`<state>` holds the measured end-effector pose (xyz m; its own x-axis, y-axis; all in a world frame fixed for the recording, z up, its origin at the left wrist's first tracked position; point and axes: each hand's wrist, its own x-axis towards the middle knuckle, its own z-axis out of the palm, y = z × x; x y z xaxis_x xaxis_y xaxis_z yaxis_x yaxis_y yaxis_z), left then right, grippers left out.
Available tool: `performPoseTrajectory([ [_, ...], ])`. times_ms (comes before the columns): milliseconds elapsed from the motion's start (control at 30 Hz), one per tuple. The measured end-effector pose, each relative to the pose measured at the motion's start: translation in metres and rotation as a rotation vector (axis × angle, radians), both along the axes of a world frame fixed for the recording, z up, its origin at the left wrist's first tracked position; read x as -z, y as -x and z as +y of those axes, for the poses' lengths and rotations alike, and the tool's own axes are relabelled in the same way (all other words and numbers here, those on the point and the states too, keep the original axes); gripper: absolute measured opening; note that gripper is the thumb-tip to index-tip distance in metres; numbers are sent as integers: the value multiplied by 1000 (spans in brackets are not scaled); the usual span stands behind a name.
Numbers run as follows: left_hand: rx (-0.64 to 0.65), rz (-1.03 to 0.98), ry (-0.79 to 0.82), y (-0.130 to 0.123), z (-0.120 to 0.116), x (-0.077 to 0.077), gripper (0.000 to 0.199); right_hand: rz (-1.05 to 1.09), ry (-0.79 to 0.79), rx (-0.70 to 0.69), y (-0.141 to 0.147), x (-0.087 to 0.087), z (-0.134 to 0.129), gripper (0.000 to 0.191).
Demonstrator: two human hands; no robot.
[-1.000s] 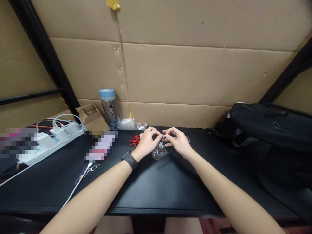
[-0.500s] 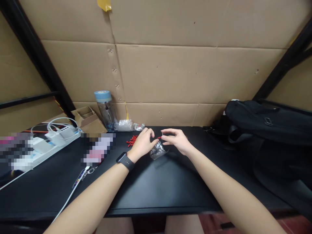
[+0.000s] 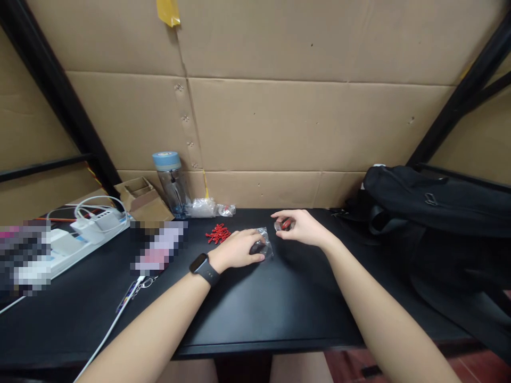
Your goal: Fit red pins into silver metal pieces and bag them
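My left hand [image 3: 239, 248], with a dark watch on its wrist, lies low over the table. Its fingers curl onto a small clear plastic bag [image 3: 266, 247], partly hiding it. To the right, my right hand [image 3: 302, 227] is raised slightly, thumb and fingers closed around a small red thing [image 3: 286, 224] with something clear about it; its exact kind is too small to tell. A pile of red knotted cord pieces [image 3: 217, 234] rests just beyond my left wrist.
Against the cardboard wall stand a blue-lidded bottle [image 3: 167, 178], clear wrapped packets [image 3: 203, 207] and an open cardboard box [image 3: 143, 199]. A white power strip [image 3: 91, 234] with cables lies left. A black backpack [image 3: 435, 213] fills the right side.
My hands have moved apart. The left came down onto the plastic bag, whose position shifted slightly; the right moved rightward with the red thing. The red pile is less covered.
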<state>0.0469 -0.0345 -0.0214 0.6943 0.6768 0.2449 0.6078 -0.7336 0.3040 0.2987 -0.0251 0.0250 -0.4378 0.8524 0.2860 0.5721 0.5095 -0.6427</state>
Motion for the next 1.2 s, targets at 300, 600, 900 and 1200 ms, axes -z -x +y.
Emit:
performPoseTrajectory([
  [300, -70, 68, -67, -5, -2, 11, 53, -344, -43, -83, 22, -9, -30, 16],
  [600, 40, 12, -2, 7, 12, 8, 50, -415, -59, -75, 25, -2, -27, 11],
  [900, -119, 74, -121, -6, -3, 12, 51, -474, -200, -7, 33, 4, -27, 16],
  [1200, -103, 75, -43, -4, -2, 13, 56, -407, -146, -52, 34, 24, -11, 25],
])
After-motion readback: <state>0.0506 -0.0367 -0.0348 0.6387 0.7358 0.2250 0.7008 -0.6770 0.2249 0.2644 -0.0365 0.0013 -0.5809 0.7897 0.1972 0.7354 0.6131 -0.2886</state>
